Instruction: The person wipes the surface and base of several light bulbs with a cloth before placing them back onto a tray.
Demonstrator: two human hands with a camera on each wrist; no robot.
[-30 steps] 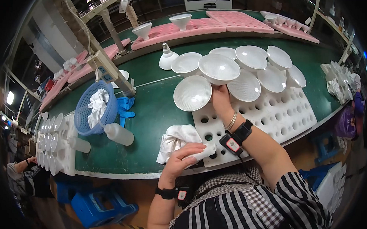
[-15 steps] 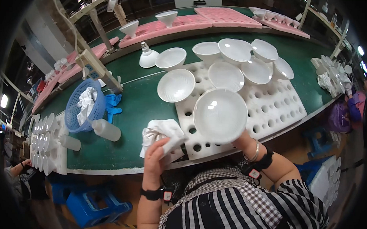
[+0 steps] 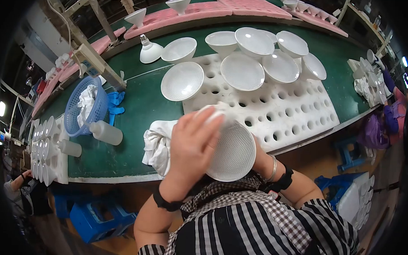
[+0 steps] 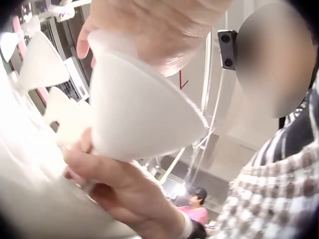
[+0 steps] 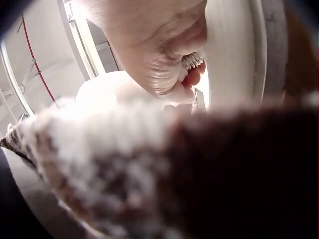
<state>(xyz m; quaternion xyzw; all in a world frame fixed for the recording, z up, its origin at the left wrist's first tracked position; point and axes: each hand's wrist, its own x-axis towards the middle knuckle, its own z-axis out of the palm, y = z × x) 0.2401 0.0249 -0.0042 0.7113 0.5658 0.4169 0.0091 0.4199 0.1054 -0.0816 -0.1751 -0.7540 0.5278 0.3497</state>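
Note:
A white reflector bulb with a textured round face is held close in front of the apron, its face tilted up. My right hand grips it from the right and behind; part of that hand is hidden. My left hand holds a bunched white cloth against the bulb's upper rim, its fingers blurred. From the side, the left wrist view shows the bulb's smooth cone between both hands. A second white cloth lies crumpled on the green table, left of the left hand.
Several reflector bulbs stand face up in and around a white foam tray with holes. A blue basket, blue gloves and white bottles are on the left. Pink foam trays line the back.
The right hand has taken a bulb from the group at the tray and brought it toward the body. My left hand has lifted the cloth from the table's edge onto the bulb.

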